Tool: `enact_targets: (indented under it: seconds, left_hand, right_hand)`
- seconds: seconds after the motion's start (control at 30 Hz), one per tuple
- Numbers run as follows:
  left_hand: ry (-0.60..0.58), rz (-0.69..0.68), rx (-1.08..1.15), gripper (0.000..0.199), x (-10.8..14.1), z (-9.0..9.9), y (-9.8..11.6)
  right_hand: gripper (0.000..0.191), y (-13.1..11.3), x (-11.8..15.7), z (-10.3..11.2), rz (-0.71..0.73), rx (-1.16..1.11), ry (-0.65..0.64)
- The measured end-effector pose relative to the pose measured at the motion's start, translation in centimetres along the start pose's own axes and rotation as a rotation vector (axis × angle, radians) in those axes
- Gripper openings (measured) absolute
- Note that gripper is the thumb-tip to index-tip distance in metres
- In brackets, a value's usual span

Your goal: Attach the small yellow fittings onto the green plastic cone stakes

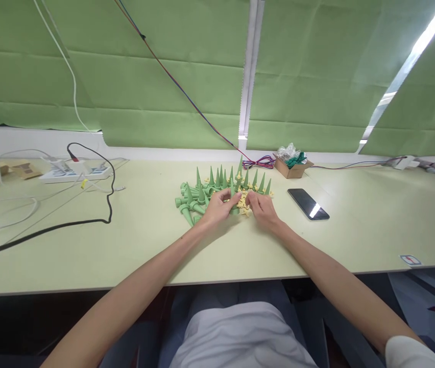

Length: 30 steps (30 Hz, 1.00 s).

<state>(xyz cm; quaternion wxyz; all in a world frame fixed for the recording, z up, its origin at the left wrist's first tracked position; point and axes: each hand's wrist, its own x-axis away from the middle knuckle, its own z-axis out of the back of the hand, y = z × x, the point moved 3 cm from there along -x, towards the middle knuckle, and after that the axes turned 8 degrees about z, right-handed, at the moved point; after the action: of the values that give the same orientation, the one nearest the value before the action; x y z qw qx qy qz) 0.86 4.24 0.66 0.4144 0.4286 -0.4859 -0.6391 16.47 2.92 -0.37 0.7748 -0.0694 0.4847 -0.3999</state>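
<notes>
My left hand is closed around a green plastic cone that points upward, over the near side of the pile. To its right, my right hand has its fingers pinched together; whatever may be between the fingertips is too small to make out. Small yellow pieces lie between the two hands. Left of my left hand, several green cones with ridged caps lie jumbled on their sides. Behind both hands, more green cones stand upright in rows, some with yellow pieces at the base.
A black phone lies on the table to the right. Behind it stands a small cardboard box holding plastic wrap and green material. Coiled wires sit beside the box. At left are a power strip and a black cable.
</notes>
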Motion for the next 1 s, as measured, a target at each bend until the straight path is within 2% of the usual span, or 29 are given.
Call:
enact_targets:
  seconds: [0.3,0.43,0.57,0.7,0.8,0.9,1.0]
  left_hand:
    - [0.027,-0.092,-0.116,0.051,0.0,-0.1,0.1]
    - [0.035,-0.12,-0.152,0.053,0.0,-0.2,0.1]
    - [0.033,-0.108,-0.15,0.052,-0.1,-0.2,-0.1]
    - [0.051,-0.105,-0.147,0.053,-0.1,-0.1,-0.2]
    - [0.081,-0.067,-0.119,0.051,0.1,0.0,-0.1]
    - [0.054,-0.012,-0.11,0.047,0.2,0.0,0.0]
    - [0.062,-0.036,-0.195,0.042,0.4,0.1,0.1]
  right_hand:
    - [0.058,0.8,-0.4,0.1,-0.042,0.005,0.015]
    - [0.049,1.3,-0.7,-0.1,-0.015,0.075,-0.003]
    - [0.043,1.7,-0.8,-0.5,0.013,0.115,-0.055]
    - [0.04,1.9,-0.8,-0.4,0.007,0.132,-0.055]
    - [0.037,2.1,-0.9,0.0,-0.015,0.159,-0.032]
    - [0.029,2.6,-1.1,0.4,-0.052,0.169,-0.017]
    - [0.02,3.1,-1.1,0.5,-0.089,0.158,-0.033]
